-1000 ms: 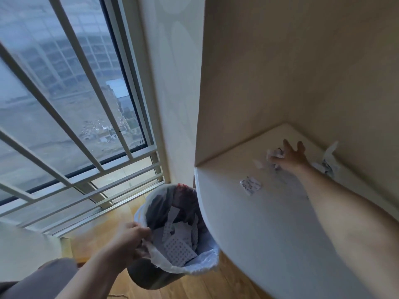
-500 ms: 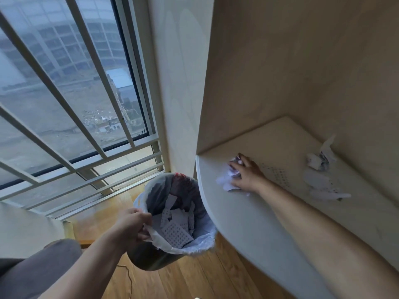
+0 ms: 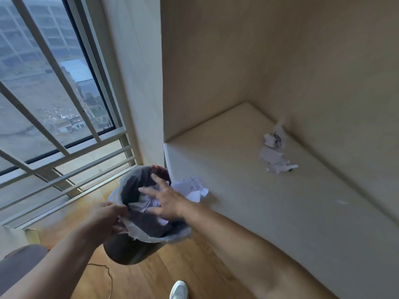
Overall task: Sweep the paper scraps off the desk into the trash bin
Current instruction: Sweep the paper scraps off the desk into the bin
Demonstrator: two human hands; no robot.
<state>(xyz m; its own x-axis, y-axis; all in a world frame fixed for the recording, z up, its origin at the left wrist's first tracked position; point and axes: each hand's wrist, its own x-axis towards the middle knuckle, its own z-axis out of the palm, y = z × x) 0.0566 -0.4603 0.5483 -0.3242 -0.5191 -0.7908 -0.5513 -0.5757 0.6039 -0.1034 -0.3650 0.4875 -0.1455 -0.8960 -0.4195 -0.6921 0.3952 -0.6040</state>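
Desk (image 3: 248, 208) edge: right hand (image 3: 167, 202), splayed wide, has swept scraps (image 3: 192, 188) over trash bin (image 3: 138, 251); left hand (image 3: 108, 216) grips its liner; far pile (image 3: 275, 154) remains.

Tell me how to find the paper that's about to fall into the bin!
Start at the desk and follow its left edge to the trash bin. Beside the right hand a white printed scrap pokes over that edge. The crumpled pile sits far back by the wall instead.
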